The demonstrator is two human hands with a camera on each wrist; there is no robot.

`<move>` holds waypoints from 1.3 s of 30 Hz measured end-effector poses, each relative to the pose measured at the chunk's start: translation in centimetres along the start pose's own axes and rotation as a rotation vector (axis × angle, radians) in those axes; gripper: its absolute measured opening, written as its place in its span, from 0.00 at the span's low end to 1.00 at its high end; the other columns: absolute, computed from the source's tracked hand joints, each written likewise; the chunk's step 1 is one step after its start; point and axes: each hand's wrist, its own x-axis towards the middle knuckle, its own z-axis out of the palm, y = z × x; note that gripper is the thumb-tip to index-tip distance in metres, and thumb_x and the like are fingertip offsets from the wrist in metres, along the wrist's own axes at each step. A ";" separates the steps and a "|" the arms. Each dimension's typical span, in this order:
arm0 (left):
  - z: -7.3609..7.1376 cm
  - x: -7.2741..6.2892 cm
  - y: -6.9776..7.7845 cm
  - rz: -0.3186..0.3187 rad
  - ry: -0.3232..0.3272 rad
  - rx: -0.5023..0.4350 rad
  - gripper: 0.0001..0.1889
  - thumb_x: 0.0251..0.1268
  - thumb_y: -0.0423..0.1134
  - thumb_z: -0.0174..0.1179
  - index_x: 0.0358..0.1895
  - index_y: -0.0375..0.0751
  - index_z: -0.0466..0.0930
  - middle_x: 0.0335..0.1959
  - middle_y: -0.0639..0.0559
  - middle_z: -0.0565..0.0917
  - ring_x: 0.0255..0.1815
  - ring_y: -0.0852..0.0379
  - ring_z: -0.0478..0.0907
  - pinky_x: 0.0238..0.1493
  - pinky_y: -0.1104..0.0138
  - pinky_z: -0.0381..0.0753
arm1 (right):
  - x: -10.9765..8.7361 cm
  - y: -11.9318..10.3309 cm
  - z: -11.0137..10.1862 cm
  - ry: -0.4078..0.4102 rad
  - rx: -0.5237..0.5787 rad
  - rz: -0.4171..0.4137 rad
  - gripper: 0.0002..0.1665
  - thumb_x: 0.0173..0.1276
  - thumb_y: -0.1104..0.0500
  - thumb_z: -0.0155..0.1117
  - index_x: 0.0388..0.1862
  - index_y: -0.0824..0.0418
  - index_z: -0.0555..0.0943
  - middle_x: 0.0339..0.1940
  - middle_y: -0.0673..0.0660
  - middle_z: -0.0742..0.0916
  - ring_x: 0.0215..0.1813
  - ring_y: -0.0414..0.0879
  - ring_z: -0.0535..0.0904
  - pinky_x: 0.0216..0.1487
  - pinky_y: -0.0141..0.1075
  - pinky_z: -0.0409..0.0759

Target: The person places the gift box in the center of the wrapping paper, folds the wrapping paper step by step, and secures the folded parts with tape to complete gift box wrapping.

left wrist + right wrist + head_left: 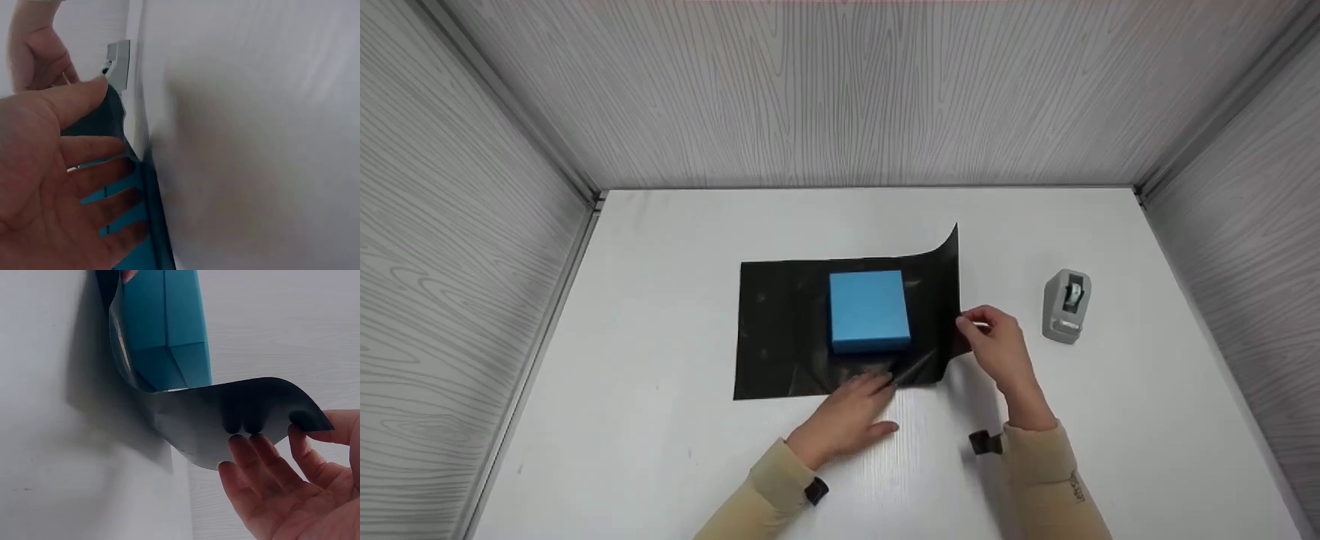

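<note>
A blue square box (pixel 868 309) sits on a black rectangular sheet (pixel 780 330) in the head view, right of the sheet's middle. My right hand (pixel 997 349) pinches the sheet's right edge between thumb and index finger. That side curves up off the table, its far corner standing tallest. In the right wrist view, the other fingers (pixel 267 467) of this hand lie against the raised black flap (pixel 197 413). My left hand (pixel 844 420) rests its extended fingers on the sheet's near edge, just in front of the box, thumb apart on the table side.
A grey tape dispenser (pixel 1066 306) with a roll in it stands on the white table (pixel 660 315), right of my right hand. Grey wood-grain panels (pixel 840 97) enclose the table at the back and both sides.
</note>
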 end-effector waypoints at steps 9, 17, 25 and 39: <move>0.8 0.2 0.9 0.076 -0.086 0.019 0.30 0.72 0.56 0.55 0.70 0.45 0.70 0.71 0.45 0.68 0.73 0.41 0.59 0.71 0.49 0.57 | 0.1 -1.0 0.7 -0.032 0.008 -0.009 0.09 0.71 0.62 0.61 0.42 0.68 0.82 0.46 0.62 0.85 0.48 0.52 0.83 0.40 0.34 0.78; -1.0 -0.3 -0.3 0.031 0.005 -0.008 0.25 0.70 0.54 0.58 0.63 0.45 0.77 0.63 0.47 0.76 0.66 0.47 0.69 0.67 0.49 0.64 | -0.3 -2.5 2.5 -0.076 -0.037 -0.120 0.07 0.70 0.63 0.62 0.40 0.67 0.82 0.41 0.61 0.85 0.51 0.54 0.82 0.53 0.46 0.79; -2.7 -0.9 -2.4 -0.112 0.393 -0.202 0.13 0.67 0.42 0.64 0.51 0.41 0.82 0.45 0.50 0.81 0.41 0.55 0.79 0.46 0.60 0.79 | -0.6 -3.1 5.3 -0.092 -0.101 -0.280 0.03 0.68 0.65 0.64 0.33 0.63 0.81 0.47 0.61 0.85 0.47 0.52 0.81 0.47 0.46 0.78; -4.1 1.7 -4.8 -0.451 0.487 -0.638 0.26 0.73 0.41 0.56 0.68 0.29 0.67 0.57 0.38 0.75 0.54 0.47 0.77 0.53 0.57 0.78 | -1.0 -3.6 9.0 -0.168 -0.222 -0.399 0.04 0.67 0.64 0.65 0.31 0.62 0.82 0.51 0.62 0.84 0.55 0.55 0.79 0.57 0.46 0.76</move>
